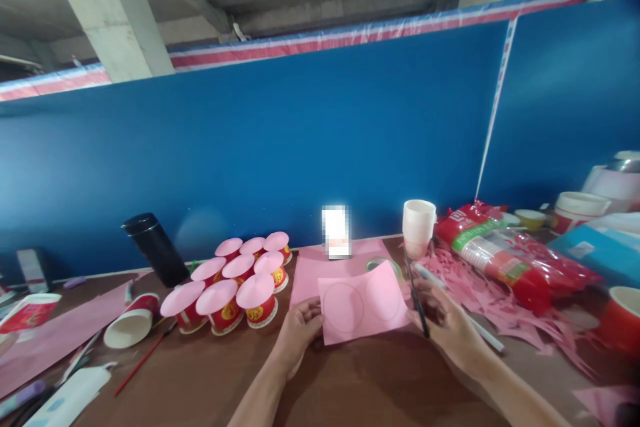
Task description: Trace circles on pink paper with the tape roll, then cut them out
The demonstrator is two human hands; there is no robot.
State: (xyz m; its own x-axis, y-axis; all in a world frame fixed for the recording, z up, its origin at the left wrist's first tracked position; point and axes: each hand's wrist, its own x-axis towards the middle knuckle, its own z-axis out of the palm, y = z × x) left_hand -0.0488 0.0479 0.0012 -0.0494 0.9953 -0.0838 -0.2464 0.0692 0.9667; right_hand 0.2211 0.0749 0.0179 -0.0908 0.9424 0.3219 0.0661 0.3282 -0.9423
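Black tumbler (157, 250) before a blue partition (310, 140)

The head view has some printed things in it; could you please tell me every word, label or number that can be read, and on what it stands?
No text reads clearly.
Red bag: printing, too blurred to read.
Red paper cups: gold emblems, too small to read.
Blue packet: pale label, too blurred to read.

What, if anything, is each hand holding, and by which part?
The left hand holds the paper by its left edge. The right hand holds a black tool by its lower half and meets the paper's lower right corner; whether it grips there is unclear.
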